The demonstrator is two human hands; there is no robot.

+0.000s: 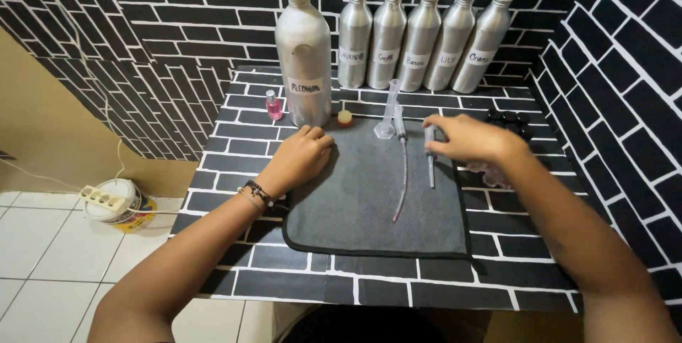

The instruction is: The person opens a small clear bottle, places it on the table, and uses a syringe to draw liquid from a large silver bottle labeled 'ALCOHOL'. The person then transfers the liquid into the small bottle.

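Note:
My left hand (300, 154) rests with curled fingers on the left edge of a grey mat (355, 204), just in front of a large open aluminium bottle (304, 59); it holds nothing. My right hand (465, 138) pinches the top of a syringe (430, 162) that lies on the mat. A second syringe with a long thin tube (403, 165) lies to its left. At the mat's far edge a small clear measuring cylinder (388, 112) stands upright.
Several capped aluminium bottles (419, 37) line the back wall. A small pink bottle (273, 105) and a small cap (345, 118) sit near the large bottle. Black caps (508, 120) lie at the right. A power strip on a bucket (114, 199) sits on the floor.

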